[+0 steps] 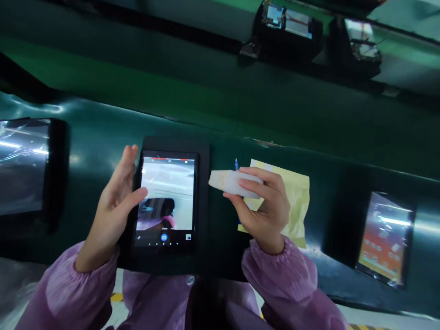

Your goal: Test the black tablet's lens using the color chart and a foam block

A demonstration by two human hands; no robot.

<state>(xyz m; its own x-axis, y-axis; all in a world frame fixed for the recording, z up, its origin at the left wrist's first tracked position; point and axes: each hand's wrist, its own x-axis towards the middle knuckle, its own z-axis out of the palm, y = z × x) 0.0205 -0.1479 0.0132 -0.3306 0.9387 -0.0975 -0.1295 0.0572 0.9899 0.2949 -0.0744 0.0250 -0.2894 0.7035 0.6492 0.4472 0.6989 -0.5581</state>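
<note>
A tablet (pixel 166 197) with its camera screen lit lies on a black pad (pixel 203 201) in front of me. My left hand (pixel 118 197) is at the tablet's left edge, fingers stretched upward and thumb out over the screen's border. To the right of the tablet, my right hand (pixel 264 201) grips a white block-like piece (pixel 228 181) with a tapered, yellowish end pointing left; its exact kind is unclear. Beneath that hand lies a yellow sheet of paper (pixel 297 192), partly covered. The tip of a blue pen (pixel 236 164) shows just behind the white piece.
At the right a second lit tablet (pixel 385 238) rests on the green bench (pixel 103 123). Another dark-screened device (pixel 22 167) in a black holder is at the far left. Opened devices (pixel 288 22) with exposed insides stand on black holders along the rear rail.
</note>
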